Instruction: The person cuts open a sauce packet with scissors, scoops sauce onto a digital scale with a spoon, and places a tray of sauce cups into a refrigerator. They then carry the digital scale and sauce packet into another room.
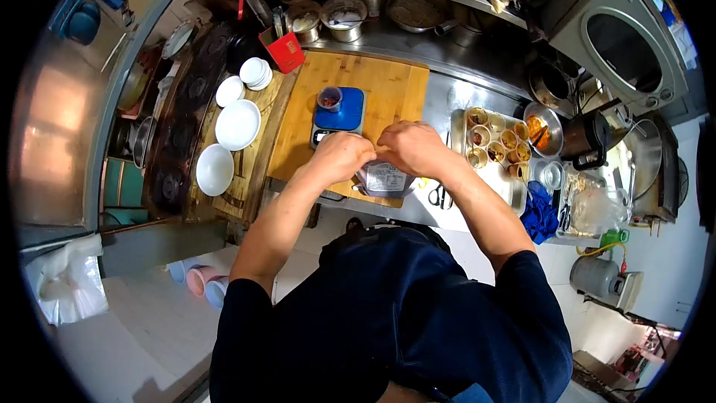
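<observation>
My left hand [343,155] and my right hand [414,151] meet over the near part of a wooden cutting board [298,123]. Both have their fingers pinched at the upper edge of a clear plastic bag [386,177] with a white printed label; its contents look dark. Just beyond my left hand is a kitchen scale [348,116] with a blue top. On the scale stands a small clear plastic cup [329,99] with something dark red inside. Fingertips partly hide the bag's top, so I cannot see whether it is open.
White bowls [239,125] and small stacked dishes [256,73] line the left side. A metal tray [508,183] with several small filled cups is at the right, near scissors [440,195] and a blue cloth [538,213]. A red box [283,50] stands behind the board.
</observation>
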{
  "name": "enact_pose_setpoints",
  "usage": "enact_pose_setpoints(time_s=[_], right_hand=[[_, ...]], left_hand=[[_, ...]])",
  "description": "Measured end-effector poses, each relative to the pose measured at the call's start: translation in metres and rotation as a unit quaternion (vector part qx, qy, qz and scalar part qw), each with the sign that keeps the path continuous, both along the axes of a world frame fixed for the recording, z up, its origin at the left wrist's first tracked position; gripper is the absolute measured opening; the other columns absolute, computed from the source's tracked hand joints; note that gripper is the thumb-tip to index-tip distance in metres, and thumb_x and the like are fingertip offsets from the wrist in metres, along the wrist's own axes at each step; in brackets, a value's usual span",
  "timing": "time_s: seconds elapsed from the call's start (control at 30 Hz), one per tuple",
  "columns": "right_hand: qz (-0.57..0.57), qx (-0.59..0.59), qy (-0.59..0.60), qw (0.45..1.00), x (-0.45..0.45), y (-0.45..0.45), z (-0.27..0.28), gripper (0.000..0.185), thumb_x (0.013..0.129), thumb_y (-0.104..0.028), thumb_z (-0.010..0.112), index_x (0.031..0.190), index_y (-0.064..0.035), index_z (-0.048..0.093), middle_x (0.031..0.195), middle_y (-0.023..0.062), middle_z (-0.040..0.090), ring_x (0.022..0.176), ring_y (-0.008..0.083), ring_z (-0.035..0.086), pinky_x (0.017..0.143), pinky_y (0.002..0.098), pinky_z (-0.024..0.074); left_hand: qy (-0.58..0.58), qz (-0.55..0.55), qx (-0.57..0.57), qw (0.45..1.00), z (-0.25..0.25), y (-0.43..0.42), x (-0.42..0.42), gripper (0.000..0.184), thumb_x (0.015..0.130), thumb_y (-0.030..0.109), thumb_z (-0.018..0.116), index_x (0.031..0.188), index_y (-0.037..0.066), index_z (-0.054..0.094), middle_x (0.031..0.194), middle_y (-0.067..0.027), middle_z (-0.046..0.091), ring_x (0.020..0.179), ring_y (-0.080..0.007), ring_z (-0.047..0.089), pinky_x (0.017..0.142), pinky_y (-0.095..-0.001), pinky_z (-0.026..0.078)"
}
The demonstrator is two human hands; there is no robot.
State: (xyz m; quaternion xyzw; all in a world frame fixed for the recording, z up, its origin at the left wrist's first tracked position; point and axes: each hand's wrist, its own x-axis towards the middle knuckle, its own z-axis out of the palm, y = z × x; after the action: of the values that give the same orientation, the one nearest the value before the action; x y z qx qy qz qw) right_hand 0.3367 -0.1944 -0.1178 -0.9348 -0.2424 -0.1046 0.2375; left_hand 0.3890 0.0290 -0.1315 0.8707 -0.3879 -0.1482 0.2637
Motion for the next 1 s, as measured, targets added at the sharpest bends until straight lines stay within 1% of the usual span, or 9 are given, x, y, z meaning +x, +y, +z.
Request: enact_pose_setpoints(time_s=[0.07,0.27,0.47,0.53,0.6,0.67,0.7,0.87,1.0], right_hand=[[0.043,-0.112,0.164,0.979,0.015,0.014,0.0,0.018,0.091,-0.026,0.067,0.092,-0.0091,0.073,0.091,0.0126,0.075,0.089,0.0372,0.071,0.079,0.0485,0.056],[0.066,-0.076,0.148,0.984,0.017,0.012,-0.024,0.022,0.095,-0.027,0.064,0.088,-0.0084,0.072,0.09,0.0135,0.074,0.083,0.0388,0.07,0.07,0.0499,0.0558],[0.037,-0.007,0.185,0.982,0.023,0.006,0.0,0.017,0.092,-0.021,0.069,0.089,-0.006,0.075,0.09,0.0151,0.073,0.084,0.0381,0.07,0.074,0.0465,0.0557],[-0.004,0.022,0.303,0.953,0.021,0.01,0.01,0.016,0.09,-0.018,0.07,0.092,-0.0039,0.076,0.091,0.0166,0.073,0.086,0.0375,0.069,0.075,0.0448,0.0552],[0.022,0.034,0.29,0.956,0.02,0.006,-0.002,0.017,0.09,-0.018,0.07,0.094,-0.0028,0.076,0.092,0.0176,0.073,0.087,0.0376,0.069,0.076,0.045,0.0547],[0.036,0.027,0.275,0.96,0.023,0.008,-0.005,0.019,0.089,-0.019,0.07,0.096,-0.0028,0.076,0.093,0.0175,0.073,0.088,0.0381,0.069,0.078,0.0451,0.0547],[0.037,0.024,0.275,0.96,0.025,0.012,0.001,0.019,0.089,-0.019,0.07,0.096,-0.0028,0.076,0.093,0.0175,0.073,0.088,0.0381,0.069,0.078,0.0451,0.0547],[0.058,-0.022,0.227,0.972,0.029,0.026,0.003,0.021,0.091,-0.024,0.069,0.096,-0.0048,0.074,0.092,0.0174,0.073,0.09,0.0377,0.07,0.078,0.0466,0.0551],[0.014,-0.125,0.22,0.967,0.024,0.042,0.02,0.022,0.093,-0.028,0.069,0.093,-0.0068,0.072,0.089,0.0154,0.073,0.087,0.0376,0.07,0.074,0.0482,0.0554]], left_hand=[[-0.053,-0.001,0.025,0.998,-0.007,0.005,0.002,0.021,0.093,0.028,0.07,0.092,0.009,0.077,0.088,-0.0141,0.073,0.083,-0.0373,0.07,0.073,-0.0464,0.055],[0.043,0.131,-0.043,0.989,-0.038,0.038,-0.002,0.022,0.093,0.033,0.071,0.094,0.013,0.079,0.082,-0.014,0.073,0.081,-0.0372,0.07,0.073,-0.0473,0.055],[0.088,0.188,-0.015,0.978,-0.096,0.072,0.006,0.023,0.091,0.029,0.076,0.104,0.011,0.08,0.097,-0.0144,0.077,0.092,-0.0319,0.074,0.081,-0.0405,0.057],[0.181,0.196,-0.252,0.93,-0.081,0.072,0.001,0.037,0.085,0.019,0.082,0.119,0.005,0.076,0.115,-0.01,0.077,0.101,-0.0237,0.074,0.087,-0.0364,0.058],[0.208,0.168,-0.269,0.925,-0.074,0.058,0.004,0.047,0.083,0.011,0.084,0.126,0.001,0.071,0.126,-0.0112,0.073,0.109,-0.0187,0.071,0.091,-0.0328,0.056],[0.274,0.084,-0.26,0.922,-0.085,0.043,0.013,0.035,0.086,0.009,0.08,0.119,0.0,0.074,0.112,-0.0114,0.077,0.1,-0.014,0.071,0.086,-0.0287,0.056],[0.329,0.138,-0.192,0.914,-0.076,0.035,0.014,0.022,0.09,0.008,0.075,0.11,-0.001,0.077,0.097,-0.0079,0.078,0.09,-0.0104,0.07,0.081,-0.0274,0.055],[0.298,0.148,-0.253,0.908,-0.079,0.024,0.007,0.014,0.092,0.008,0.071,0.101,-0.002,0.077,0.086,-0.0057,0.077,0.08,-0.009,0.068,0.074,-0.0282,0.054],[0.276,0.153,-0.26,0.913,-0.091,0.019,0.011,0.019,0.09,0.016,0.074,0.098,-0.001,0.076,0.077,-0.0123,0.072,0.071,-0.0129,0.066,0.067,-0.0326,0.052]])
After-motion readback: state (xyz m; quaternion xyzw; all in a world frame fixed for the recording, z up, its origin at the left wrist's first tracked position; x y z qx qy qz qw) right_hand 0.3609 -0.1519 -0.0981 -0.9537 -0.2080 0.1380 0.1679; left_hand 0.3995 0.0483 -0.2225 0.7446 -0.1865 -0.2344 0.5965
